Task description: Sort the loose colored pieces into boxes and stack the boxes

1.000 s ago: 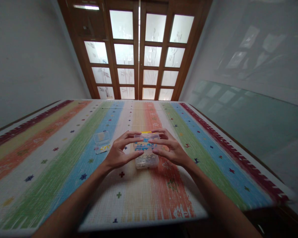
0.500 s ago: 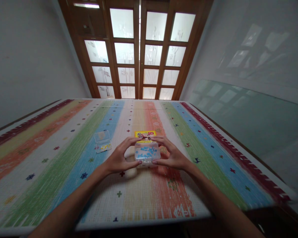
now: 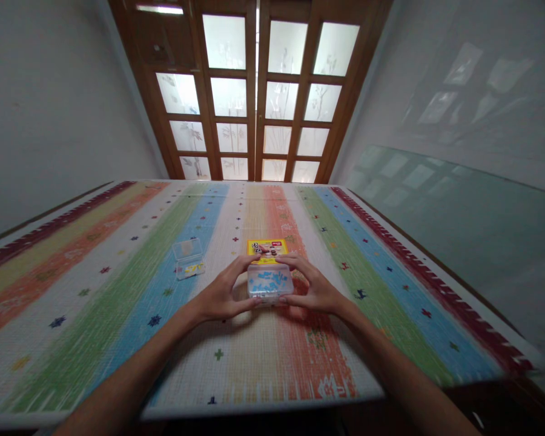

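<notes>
Between my two hands is a clear plastic box (image 3: pixel 269 283) with small light-blue pieces in it. At its far edge shows a yellow panel (image 3: pixel 267 249) with printed pictures and dark characters; whether this is the box's lid or a separate thing, I cannot tell. My left hand (image 3: pixel 229 292) grips the left side, thumb at the near corner and fingertips at the far one. My right hand (image 3: pixel 315 287) mirrors it on the right side. Off to the left lies a smaller clear box (image 3: pixel 189 269), its lid up, holding yellow pieces.
A striped, patterned cloth (image 3: pixel 131 290) covers the table. Beyond its far edge stand wooden doors (image 3: pixel 257 121) with frosted panes. A pale wall (image 3: pixel 49 109) rises on the left, and a greenish glass panel (image 3: pixel 458 206) leans along the right wall.
The fingertips of both hands have come slightly nearer to me, and more of the yellow panel shows. Both hands keep their grip on the box; the smaller box stays in place.
</notes>
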Action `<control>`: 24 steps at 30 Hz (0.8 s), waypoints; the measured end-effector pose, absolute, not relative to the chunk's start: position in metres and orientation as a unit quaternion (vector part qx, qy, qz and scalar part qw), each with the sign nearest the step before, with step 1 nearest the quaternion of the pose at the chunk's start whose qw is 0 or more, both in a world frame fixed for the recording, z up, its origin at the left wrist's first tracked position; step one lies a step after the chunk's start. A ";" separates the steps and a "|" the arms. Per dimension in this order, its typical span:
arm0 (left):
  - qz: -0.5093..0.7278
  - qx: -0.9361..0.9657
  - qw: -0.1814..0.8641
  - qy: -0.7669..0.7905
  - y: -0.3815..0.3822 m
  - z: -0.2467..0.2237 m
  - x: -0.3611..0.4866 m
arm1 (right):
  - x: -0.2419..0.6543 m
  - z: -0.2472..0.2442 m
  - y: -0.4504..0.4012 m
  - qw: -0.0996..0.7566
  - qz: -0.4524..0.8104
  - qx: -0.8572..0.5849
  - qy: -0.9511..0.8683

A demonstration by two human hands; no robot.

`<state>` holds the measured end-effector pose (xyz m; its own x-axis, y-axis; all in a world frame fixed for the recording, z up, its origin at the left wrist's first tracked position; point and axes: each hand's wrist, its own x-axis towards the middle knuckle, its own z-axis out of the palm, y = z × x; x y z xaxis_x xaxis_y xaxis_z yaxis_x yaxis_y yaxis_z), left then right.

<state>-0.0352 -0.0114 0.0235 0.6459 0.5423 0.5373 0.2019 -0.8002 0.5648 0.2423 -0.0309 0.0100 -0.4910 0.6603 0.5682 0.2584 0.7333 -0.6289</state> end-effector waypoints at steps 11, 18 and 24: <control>0.423 0.828 0.090 0.358 0.005 0.045 -0.113 | 0.244 0.004 -0.030 0.420 0.245 -0.293 -0.823; 0.384 0.761 0.096 0.514 0.034 0.014 -0.181 | 0.243 0.006 -0.031 0.420 0.251 -0.290 -0.822; 0.336 0.743 0.182 0.550 0.034 0.005 -0.185 | 0.246 0.006 -0.030 0.415 0.258 -0.307 -0.817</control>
<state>-0.1853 0.0340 0.0052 0.1691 0.9390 0.2995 0.6943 -0.3291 0.6400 0.2457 -0.0305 0.0062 -0.4669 0.7153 0.5200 0.2874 0.6788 -0.6757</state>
